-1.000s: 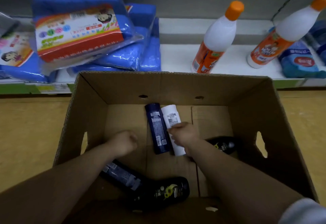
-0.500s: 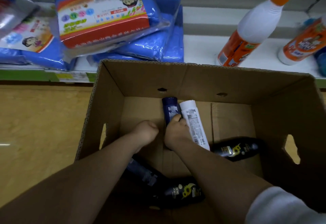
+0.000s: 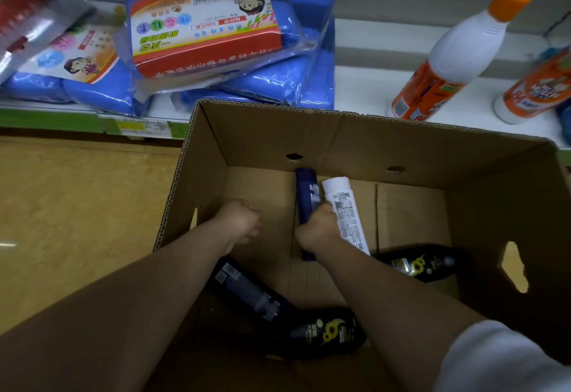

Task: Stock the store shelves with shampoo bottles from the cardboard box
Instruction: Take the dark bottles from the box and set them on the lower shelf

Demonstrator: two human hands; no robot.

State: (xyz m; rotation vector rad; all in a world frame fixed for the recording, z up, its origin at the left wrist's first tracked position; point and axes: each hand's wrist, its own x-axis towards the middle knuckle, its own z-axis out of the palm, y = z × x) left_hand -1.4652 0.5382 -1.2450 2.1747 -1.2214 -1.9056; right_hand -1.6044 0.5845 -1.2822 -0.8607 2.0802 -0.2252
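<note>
- Right hand (image 3: pixel 316 229): fingers curled round the navy shampoo bottle (image 3: pixel 306 187), which lies on the floor of the cardboard box (image 3: pixel 278 132).
- White shampoo bottle (image 3: pixel 346 209): lies alongside, touching that hand.
- Left hand (image 3: pixel 241 221): fisted, holding nothing.

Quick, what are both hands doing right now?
Left hand: closed in a fist, holding nothing visible.
Right hand: closed round the dark blue bottle.
</note>
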